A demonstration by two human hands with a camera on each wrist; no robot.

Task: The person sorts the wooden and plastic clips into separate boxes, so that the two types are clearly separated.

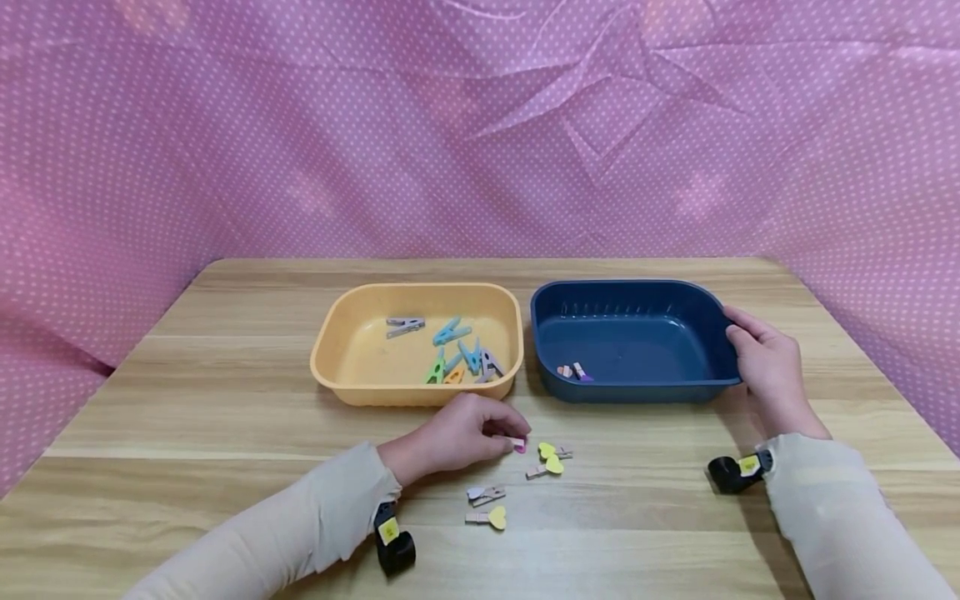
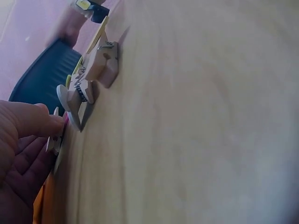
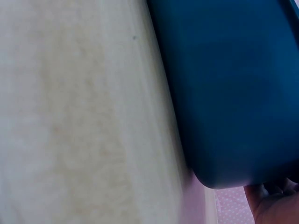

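My left hand [image 1: 468, 433] pinches a small wooden clothespin with a pink decoration [image 1: 518, 445] between thumb and fingers, low over the table in front of the yellow basin [image 1: 416, 398]. In the left wrist view, the thumb presses that clothespin [image 2: 54, 142] from above. To its right and nearer lie several mini wooden clothespins, some with yellow hearts [image 1: 554, 464] and one with a whitish decoration [image 1: 486, 495]. My right hand [image 1: 772, 375] holds the right end of the blue basin [image 1: 637, 392], thumb at the rim. Some of its fingers are hidden behind the wall.
Inside the yellow basin are several larger plastic clothespins, blue [image 1: 452, 332], green [image 1: 436, 369], orange [image 1: 454, 377] and grey [image 1: 406, 326]. Small wooden clothespins [image 1: 581, 372] lie in the blue basin's near left corner. A pink dotted cloth [image 1: 480, 167] hangs behind the wooden table [image 1: 225, 375].
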